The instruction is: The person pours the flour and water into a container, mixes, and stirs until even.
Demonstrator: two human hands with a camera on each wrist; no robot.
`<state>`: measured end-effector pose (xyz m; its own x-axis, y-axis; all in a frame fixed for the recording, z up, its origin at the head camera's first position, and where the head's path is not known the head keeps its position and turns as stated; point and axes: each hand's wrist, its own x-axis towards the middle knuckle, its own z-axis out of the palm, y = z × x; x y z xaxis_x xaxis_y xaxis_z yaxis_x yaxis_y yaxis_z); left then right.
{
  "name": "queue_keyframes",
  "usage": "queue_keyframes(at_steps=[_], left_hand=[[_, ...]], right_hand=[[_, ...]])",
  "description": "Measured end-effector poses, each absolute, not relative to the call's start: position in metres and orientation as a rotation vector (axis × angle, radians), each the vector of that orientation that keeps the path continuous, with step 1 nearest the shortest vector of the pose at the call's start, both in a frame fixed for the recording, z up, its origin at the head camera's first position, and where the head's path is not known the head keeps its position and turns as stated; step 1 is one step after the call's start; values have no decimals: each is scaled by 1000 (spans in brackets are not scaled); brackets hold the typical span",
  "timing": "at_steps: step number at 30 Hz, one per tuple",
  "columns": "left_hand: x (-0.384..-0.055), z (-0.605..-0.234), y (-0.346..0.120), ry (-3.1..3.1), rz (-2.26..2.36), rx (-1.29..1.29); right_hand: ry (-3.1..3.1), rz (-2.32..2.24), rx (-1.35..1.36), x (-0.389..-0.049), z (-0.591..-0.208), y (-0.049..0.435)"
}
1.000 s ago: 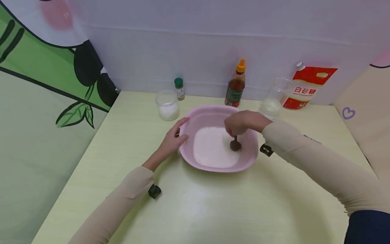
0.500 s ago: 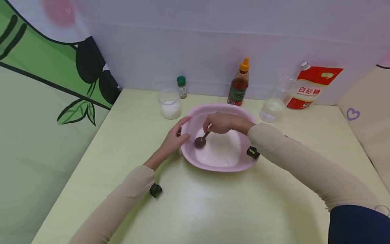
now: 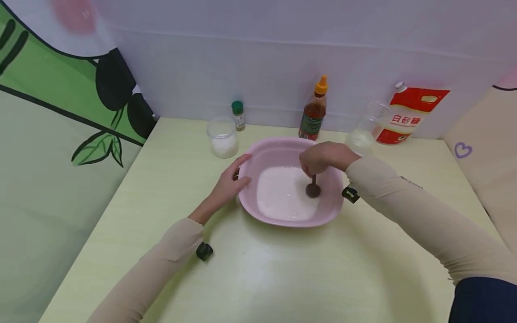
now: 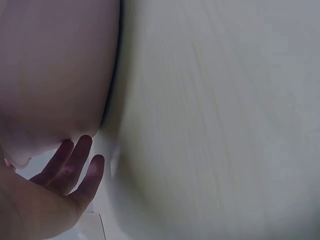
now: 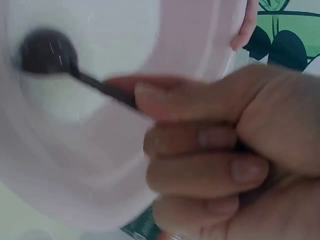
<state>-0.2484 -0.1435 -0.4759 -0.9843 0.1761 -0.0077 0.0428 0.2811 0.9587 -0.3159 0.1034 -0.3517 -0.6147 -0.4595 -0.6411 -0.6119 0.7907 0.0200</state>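
A pink plastic basin (image 3: pixel 291 223) with a shallow layer of whitish liquid (image 3: pixel 282 193) stands on the table. My left hand (image 3: pixel 226 184) holds its left rim, thumb and index finger at the edge; in the left wrist view the other fingers (image 4: pixel 92 177) curl against the outer wall. Over the basin's right side, my right hand (image 3: pixel 319 159) grips a dark brown spoon (image 3: pixel 313 190) by the handle. The right wrist view shows the spoon's round bowl (image 5: pixel 47 50) down at the liquid, with the fingers (image 5: pixel 200 172) curled tightly round the handle.
Behind the basin stand a glass of white granules (image 3: pixel 224 144), a small green-capped jar (image 3: pixel 238 117) and a sauce bottle (image 3: pixel 313 117) with an orange tip. A glass of clear liquid (image 3: pixel 359 140) is partly behind my right wrist, beside a red-and-white sugar pouch (image 3: pixel 405 117).
The spoon in my right hand swept to the basin's left side half a second ago and is now back at the right. My left hand has stayed on the rim.
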Motion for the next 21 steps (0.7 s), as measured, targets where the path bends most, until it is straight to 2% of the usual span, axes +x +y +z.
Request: queue_keyframes(at_steps=[4,9,14,21], left_hand=[[-249,-476,-146,2416,1805,199],[-251,-478,-146,2414,1815,226],[-252,-480,-146,2441,1800,259],[-252,-483,-145,2440,1798,256]], right_hand=[[2069,70,-1015,-316,-363,98],[2079,-244,-1187,-315,-383,81],[2326,-155,-1333,-317,-387,68],[2686,156,-985,-323,-374,82]])
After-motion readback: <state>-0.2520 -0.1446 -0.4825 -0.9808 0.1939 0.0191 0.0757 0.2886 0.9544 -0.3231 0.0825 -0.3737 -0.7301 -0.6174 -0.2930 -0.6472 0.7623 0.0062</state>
